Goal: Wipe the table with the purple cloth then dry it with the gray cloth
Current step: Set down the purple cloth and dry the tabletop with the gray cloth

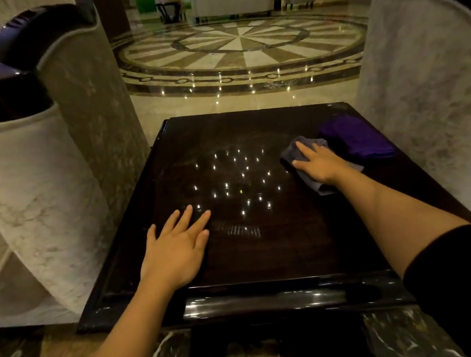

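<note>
We press the flat, spread right hand (320, 165) onto the soft, limp gray cloth (300, 149) beneath it, purple cloth (357, 140) just beyond, left hand (177, 246) splayed, holding nothing, on the slippery tabletop (270, 250).

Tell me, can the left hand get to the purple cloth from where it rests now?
Probably yes, but only by crossing over. The left hand lies flat near the table's left side; the purple cloth sits at the far right, just behind the right hand pressing the gray cloth. That arm partly blocks the way.
</note>
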The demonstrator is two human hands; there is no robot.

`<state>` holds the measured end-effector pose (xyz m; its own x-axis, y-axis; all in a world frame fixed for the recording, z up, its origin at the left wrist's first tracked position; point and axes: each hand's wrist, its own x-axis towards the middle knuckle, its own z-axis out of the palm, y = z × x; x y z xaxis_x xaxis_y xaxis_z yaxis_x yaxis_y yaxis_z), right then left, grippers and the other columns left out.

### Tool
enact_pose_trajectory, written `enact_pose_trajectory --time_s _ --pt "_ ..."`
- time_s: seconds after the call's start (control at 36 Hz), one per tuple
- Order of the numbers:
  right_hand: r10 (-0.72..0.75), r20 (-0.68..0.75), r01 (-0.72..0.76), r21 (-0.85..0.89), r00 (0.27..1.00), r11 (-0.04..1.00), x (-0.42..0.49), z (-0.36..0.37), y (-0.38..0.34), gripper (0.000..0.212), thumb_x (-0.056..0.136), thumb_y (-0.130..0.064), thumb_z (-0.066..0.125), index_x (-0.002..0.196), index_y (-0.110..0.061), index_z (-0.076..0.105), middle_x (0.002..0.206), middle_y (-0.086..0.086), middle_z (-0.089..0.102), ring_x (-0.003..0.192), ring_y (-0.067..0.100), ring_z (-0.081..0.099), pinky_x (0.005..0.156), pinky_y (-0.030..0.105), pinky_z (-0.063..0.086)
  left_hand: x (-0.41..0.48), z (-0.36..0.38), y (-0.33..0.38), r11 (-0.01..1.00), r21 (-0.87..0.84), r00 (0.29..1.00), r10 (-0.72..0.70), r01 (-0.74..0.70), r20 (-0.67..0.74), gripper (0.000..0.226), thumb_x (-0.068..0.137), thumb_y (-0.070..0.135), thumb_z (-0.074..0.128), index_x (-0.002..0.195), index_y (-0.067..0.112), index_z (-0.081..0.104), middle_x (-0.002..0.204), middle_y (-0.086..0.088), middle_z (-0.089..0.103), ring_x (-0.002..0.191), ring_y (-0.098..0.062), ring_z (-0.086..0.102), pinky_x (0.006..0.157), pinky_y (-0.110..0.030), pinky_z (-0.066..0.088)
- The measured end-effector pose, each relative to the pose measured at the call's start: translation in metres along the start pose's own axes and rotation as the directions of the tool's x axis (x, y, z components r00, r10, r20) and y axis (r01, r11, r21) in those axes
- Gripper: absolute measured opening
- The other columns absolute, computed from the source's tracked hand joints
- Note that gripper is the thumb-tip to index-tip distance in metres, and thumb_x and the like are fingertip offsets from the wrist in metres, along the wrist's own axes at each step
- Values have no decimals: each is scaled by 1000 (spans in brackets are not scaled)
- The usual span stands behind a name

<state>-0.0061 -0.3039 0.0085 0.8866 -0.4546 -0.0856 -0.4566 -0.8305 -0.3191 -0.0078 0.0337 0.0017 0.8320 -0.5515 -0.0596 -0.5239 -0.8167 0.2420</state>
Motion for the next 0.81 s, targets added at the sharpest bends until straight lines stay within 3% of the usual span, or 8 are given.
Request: enact_pose_trajectory --time_s 0.11,0.19,0.44,0.69,0.81 --pt "-57 11 57 26 998 998 4 6 -33 57 94 -41 35 142 -27 9 155 10 8 141 30 9 113 42 13 -1 -2 1 1000 0 1000 3 -3 -12 45 95 44 17 140 41 12 156 6 6 143 -15 -1 114 -51 1" --pt "-209 40 208 41 977 977 -4 16 -67 55 94 -35 39 142 -28 14 154 9 15 139 29 17 111 41 18 -3 -3 3 1000 -5 1000 4 -4 -9 45 95 42 18 140 41 13 156 6 7 143 -16 -1 114 -50 1" --pt "-541 173 541 51 823 840 -70 27 -103 46 95 -28 41 139 -30 25 153 5 22 140 24 14 112 37 16 -9 -7 10 1000 -11 1000 -7 7 -22 45 97 38 21 141 34 18 156 3 11 143 -16 2 114 -51 4" --pt "-717 145 700 155 682 697 -148 35 -95 45 91 -18 50 133 -29 38 148 1 34 138 20 22 110 36 24 -11 -9 10 1000 27 1000 -10 9 18 46 97 37 20 142 33 14 156 3 8 143 -17 2 115 -52 4" --pt "-744 133 725 168 655 668 -178 33 -90 42 91 -17 50 131 -28 42 145 2 39 137 17 24 109 33 25 -13 -8 11 1000 25 1000 -12 12 29 45 97 36 20 142 33 14 156 3 8 143 -17 2 115 -52 5"
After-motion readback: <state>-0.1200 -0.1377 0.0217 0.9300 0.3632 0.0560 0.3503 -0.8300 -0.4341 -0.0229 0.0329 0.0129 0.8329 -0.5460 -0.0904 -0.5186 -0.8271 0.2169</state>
